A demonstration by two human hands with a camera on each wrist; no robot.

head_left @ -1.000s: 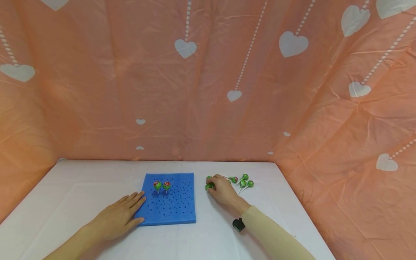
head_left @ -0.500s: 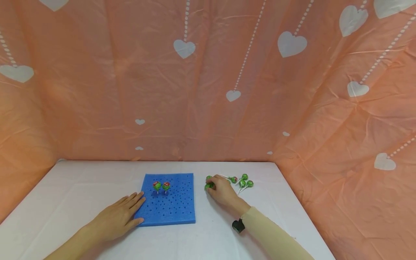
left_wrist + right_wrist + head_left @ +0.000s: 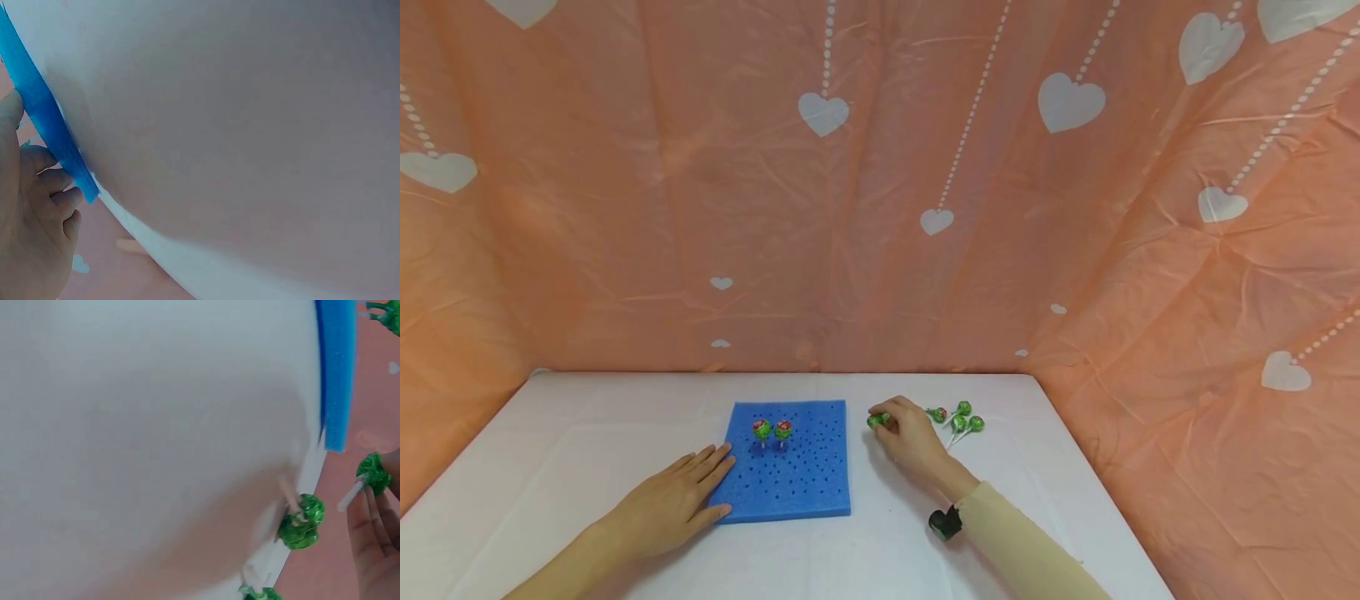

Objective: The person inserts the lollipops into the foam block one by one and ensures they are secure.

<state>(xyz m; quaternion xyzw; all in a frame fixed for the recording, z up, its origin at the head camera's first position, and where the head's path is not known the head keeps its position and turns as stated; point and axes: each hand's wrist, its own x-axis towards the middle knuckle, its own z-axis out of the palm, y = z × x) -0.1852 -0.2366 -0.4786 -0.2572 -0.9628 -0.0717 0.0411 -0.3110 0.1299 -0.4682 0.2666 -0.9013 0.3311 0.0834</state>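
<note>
My right hand [image 3: 917,437] pinches a green-wrapped lollipop [image 3: 374,473] by its head, and the white stick juts out past the fingers in the right wrist view. My left hand [image 3: 673,500] lies with straight fingers along the left edge of a blue foam board [image 3: 797,492] dotted with small holes. Two lollipops, red and green on top, stand upright in the board; one is the right-hand lollipop [image 3: 783,430]. The left wrist view catches the board's side [image 3: 47,115] beside the fingertips.
Several loose lollipops [image 3: 958,424] lie on the white table [image 3: 820,558] to the right, behind the right hand. More green lollipops [image 3: 300,530] show on the table in the right wrist view. A peach curtain [image 3: 760,208] with white hearts closes off the back and sides.
The right hand has lifted slightly and now has one lollipop at its fingertips, where two green heads showed near them before. The left hand and board hold still.
</note>
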